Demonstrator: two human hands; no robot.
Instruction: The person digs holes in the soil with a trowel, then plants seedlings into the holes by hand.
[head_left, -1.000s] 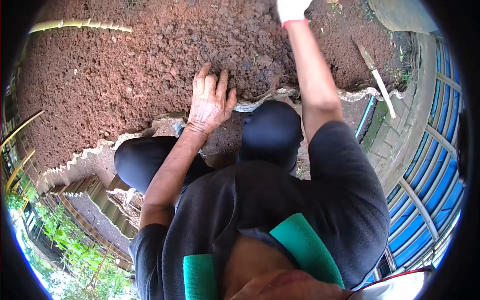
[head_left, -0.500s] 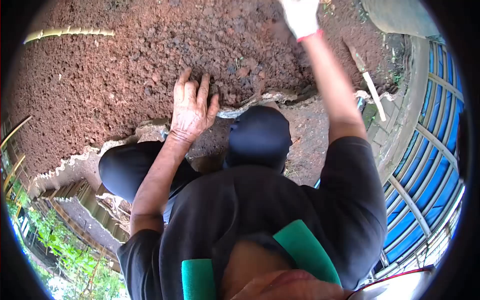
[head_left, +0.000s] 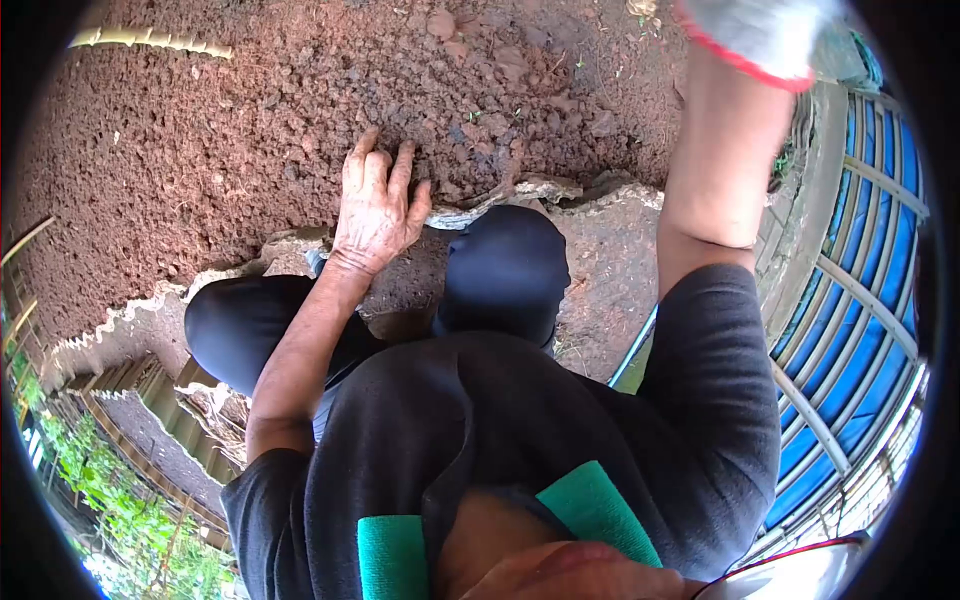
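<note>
My bare left hand (head_left: 377, 208) is smeared with soil, its fingers spread and resting on the near edge of the reddish-brown soil bed (head_left: 220, 150). Nothing shows in it. My right hand (head_left: 765, 35) wears a white glove with a red cuff and is raised at the top right, near the frame's edge. Its fingers are blurred and partly cut off, so what it holds, if anything, cannot be made out. A ragged, pale border (head_left: 150, 303) runs along the bed in front of my knees.
A pale ridged stalk (head_left: 150, 38) lies on the soil at the upper left. To the right are a curved concrete edge (head_left: 815, 190) and a blue wall with metal bars (head_left: 865, 300). Green plants (head_left: 130, 505) grow at the lower left. My knees (head_left: 508, 265) are against the bed's border.
My right hand has moved right and closer to the camera, and its forearm now covers where the pale-handled tool lay. My left hand stays on the soil.
</note>
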